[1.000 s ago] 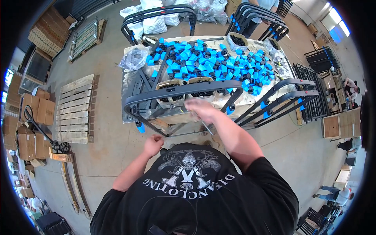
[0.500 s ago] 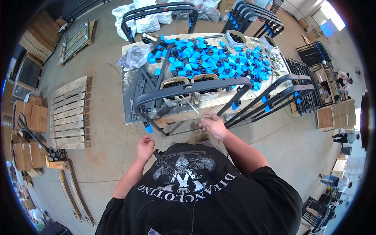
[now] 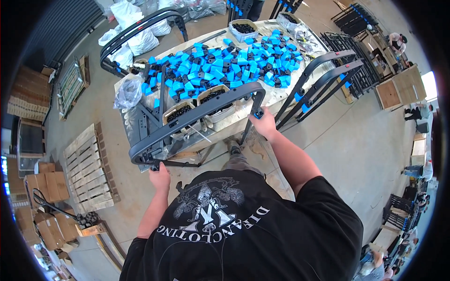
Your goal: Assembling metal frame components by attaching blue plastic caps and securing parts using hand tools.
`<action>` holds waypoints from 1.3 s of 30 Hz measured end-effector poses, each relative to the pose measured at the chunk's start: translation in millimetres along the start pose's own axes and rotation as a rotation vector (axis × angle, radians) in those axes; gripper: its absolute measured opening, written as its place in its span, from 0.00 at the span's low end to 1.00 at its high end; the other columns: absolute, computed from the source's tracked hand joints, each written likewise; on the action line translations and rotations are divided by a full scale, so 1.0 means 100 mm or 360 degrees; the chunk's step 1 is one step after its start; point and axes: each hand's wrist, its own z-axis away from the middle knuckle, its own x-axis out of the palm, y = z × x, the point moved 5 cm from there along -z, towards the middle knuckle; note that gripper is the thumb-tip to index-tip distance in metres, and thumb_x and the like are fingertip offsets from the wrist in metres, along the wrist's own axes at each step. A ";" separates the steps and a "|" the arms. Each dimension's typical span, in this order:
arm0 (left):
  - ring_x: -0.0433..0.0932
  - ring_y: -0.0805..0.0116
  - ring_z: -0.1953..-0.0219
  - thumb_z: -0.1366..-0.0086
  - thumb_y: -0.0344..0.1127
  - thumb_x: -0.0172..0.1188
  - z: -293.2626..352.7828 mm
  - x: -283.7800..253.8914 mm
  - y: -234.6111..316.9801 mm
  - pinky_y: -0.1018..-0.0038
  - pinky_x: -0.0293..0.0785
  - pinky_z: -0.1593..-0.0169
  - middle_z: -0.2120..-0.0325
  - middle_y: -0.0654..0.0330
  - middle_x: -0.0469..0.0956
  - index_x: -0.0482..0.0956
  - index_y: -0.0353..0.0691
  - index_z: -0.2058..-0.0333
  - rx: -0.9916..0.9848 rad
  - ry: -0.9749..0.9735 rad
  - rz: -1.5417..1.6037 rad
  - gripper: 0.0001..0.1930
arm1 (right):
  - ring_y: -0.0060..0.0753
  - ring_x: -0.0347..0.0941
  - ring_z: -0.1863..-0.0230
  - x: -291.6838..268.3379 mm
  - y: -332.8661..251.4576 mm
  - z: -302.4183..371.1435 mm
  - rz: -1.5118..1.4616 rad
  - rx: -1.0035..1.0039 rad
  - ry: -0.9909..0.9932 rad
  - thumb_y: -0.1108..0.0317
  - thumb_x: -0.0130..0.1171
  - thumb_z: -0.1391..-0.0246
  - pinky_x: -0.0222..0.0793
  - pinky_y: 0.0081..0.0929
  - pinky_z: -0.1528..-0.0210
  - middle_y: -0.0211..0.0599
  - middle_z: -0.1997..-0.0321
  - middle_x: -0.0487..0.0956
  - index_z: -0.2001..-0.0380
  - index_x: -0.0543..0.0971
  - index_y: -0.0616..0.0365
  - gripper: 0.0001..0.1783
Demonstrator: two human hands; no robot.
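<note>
The person wears a black short-sleeved T-shirt point(image 3: 243, 234), loose and wide across the shoulders. Its front carries a pale grey print: an ornate, winged emblem high on the chest and a curved line of block lettering under it. The sleeves end above the elbows, leaving both forearms bare. Both hands are bare too, no gloves, no watch or wristband. Below the shirt show grey trousers point(image 3: 236, 162) and a dark shoe point(image 3: 233, 149).

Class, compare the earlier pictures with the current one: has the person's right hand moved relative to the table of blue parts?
Yes. The right hand has shifted rightward along the table's near edge, from about its middle to the right-hand leg of the dark metal frame, which it grips.
</note>
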 end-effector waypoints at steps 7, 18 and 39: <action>0.78 0.64 0.82 0.40 0.36 0.60 -0.08 -0.12 0.06 0.68 0.69 0.82 0.81 0.56 0.77 0.73 0.30 0.61 -0.0319 -0.0235 -0.0262 0.14 | 0.56 0.80 0.51 -0.28 -0.22 -0.21 0.0678 0.0057 -0.0654 0.50 0.61 0.50 0.74 0.43 0.47 0.60 0.56 0.82 0.52 0.79 0.67 0.31; 0.74 0.67 0.80 0.38 0.38 0.63 -0.02 -0.18 -0.16 0.74 0.67 0.80 0.76 0.60 0.76 0.76 0.41 0.64 -0.0658 -0.0553 0.0983 0.09 | 0.23 0.65 0.80 0.15 0.18 -0.08 -0.1813 0.0614 -0.1159 0.68 0.65 0.45 0.59 0.25 0.77 0.25 0.78 0.70 0.72 0.72 0.52 0.10; 0.76 0.64 0.60 0.45 0.33 0.64 0.00 -0.12 -0.09 0.69 0.73 0.51 0.60 0.54 0.76 0.70 0.29 0.49 0.0469 0.0235 -0.0028 0.25 | 0.26 0.67 0.77 -0.15 0.01 0.03 -0.0600 0.0586 -0.0746 0.63 0.70 0.52 0.62 0.29 0.77 0.30 0.73 0.74 0.62 0.76 0.63 0.19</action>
